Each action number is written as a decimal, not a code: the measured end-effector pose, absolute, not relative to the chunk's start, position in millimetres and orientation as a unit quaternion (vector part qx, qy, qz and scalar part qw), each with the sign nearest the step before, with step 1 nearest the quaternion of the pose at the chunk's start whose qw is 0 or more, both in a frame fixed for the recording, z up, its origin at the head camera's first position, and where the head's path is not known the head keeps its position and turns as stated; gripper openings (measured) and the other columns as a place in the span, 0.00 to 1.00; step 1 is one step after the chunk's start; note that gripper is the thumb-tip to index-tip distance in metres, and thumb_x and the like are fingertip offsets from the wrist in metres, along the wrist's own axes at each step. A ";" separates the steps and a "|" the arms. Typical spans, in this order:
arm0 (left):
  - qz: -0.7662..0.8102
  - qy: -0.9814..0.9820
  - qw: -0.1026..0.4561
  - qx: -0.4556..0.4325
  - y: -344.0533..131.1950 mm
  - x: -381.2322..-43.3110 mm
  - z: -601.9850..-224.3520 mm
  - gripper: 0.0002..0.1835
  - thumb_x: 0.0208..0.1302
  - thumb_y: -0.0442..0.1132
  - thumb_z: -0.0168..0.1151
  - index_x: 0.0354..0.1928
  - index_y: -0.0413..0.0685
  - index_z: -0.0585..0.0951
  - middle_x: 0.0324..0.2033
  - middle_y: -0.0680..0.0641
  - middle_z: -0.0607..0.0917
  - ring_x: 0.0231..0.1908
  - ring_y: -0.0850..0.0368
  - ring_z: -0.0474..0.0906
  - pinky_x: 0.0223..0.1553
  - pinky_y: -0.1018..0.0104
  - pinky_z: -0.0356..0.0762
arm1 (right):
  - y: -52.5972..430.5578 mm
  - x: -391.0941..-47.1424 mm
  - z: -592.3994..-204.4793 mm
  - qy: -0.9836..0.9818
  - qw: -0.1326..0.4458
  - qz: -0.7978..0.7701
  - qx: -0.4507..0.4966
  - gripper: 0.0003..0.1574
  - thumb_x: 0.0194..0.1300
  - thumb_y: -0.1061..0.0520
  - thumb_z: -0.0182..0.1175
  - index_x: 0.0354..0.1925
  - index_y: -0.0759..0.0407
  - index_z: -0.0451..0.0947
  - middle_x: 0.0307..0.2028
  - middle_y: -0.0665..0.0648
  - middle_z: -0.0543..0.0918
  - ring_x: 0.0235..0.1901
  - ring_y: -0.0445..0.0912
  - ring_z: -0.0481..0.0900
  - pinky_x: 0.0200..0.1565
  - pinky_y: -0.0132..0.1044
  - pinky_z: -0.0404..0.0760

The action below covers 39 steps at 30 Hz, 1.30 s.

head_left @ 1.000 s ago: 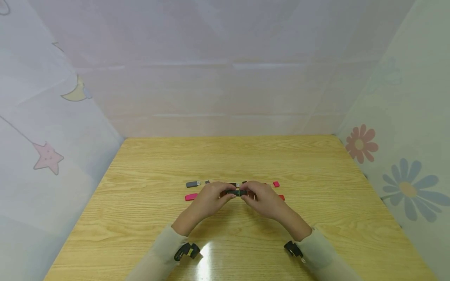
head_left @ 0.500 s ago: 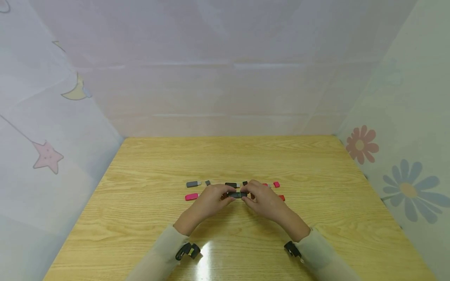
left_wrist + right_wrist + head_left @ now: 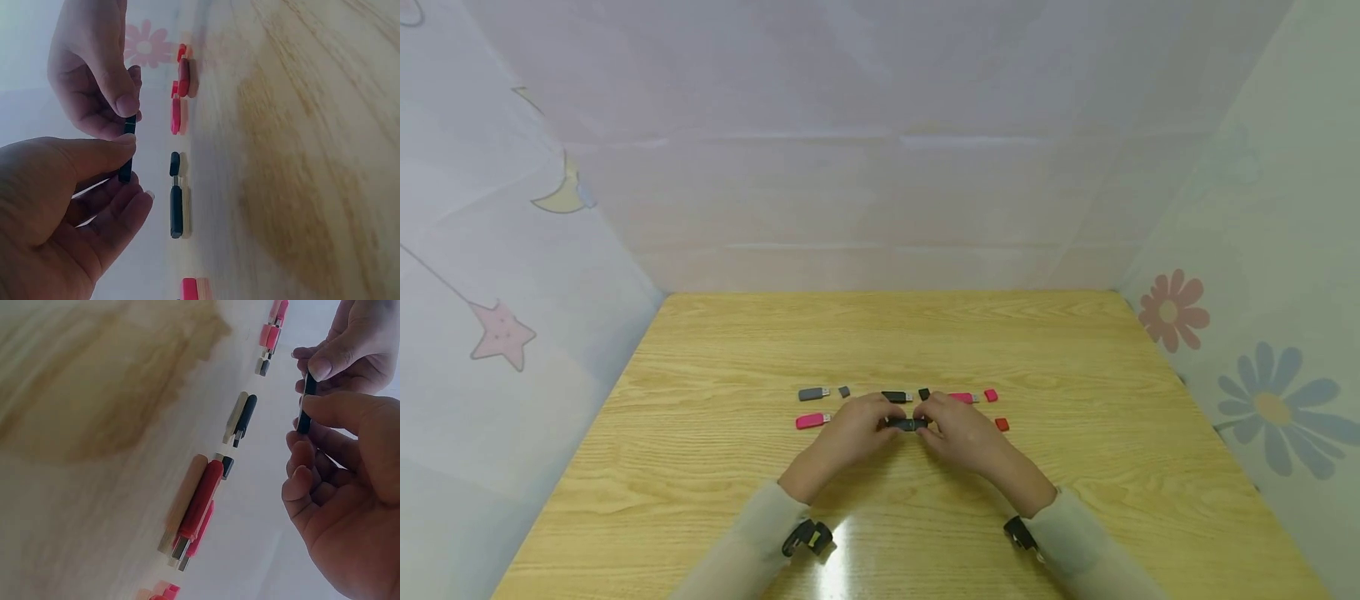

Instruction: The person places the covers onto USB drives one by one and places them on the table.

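Both hands meet over the middle of the table on one dark USB flash drive [image 3: 907, 424]. My left hand [image 3: 853, 429] pinches its left end between thumb and fingers. The right hand [image 3: 966, 432] pinches the other end the same way. In the left wrist view a thin light line crosses the held drive [image 3: 127, 167] between the two thumbs. It is raised off the table, level with the row of drives. Just beyond the hands lie a black USB drive [image 3: 895, 397] and its black cap [image 3: 924, 393]. A red USB drive [image 3: 201, 499] is hidden behind the right hand in the head view.
The back row also has a grey drive [image 3: 812, 393], a grey cap [image 3: 844, 391], a pink drive [image 3: 962, 398] and a pink cap [image 3: 991, 395]. In front lie another pink drive [image 3: 811, 421] and a red cap [image 3: 1002, 424]. Patterned walls enclose the wooden table [image 3: 880, 333].
Both hands have shifted slightly toward the person with the dark USB flash drive between them. More of the back row shows, including the black and pink drives. Both hands keep their pinch.
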<state>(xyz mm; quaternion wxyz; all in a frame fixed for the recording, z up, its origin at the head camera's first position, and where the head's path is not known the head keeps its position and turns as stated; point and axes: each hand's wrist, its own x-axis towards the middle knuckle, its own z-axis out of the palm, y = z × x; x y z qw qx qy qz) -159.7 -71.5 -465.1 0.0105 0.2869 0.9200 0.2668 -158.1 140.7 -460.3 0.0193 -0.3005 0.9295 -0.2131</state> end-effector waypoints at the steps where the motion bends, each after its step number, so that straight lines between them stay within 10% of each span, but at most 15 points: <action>1: 0.264 0.920 0.011 0.290 -71.1 -160.0 -465.6 0.09 0.66 0.39 0.70 0.46 0.47 0.88 0.37 0.52 0.86 0.35 0.63 0.77 0.37 0.71 0.77 | 140.5 -158.3 -460.7 0.930 0.023 -0.211 -0.299 0.08 0.67 0.58 0.68 0.44 0.57 0.82 0.40 0.51 0.80 0.32 0.39 0.74 0.33 0.32 0.77; 39: 0.210 0.930 0.015 0.300 -62.4 -162.0 -480.5 0.07 0.63 0.37 0.72 0.42 0.46 0.88 0.36 0.52 0.85 0.38 0.60 0.80 0.43 0.68 0.80 | 132.6 -160.8 -467.9 0.943 0.061 -0.141 -0.296 0.07 0.66 0.55 0.69 0.41 0.55 0.82 0.36 0.49 0.80 0.32 0.39 0.75 0.36 0.36 0.79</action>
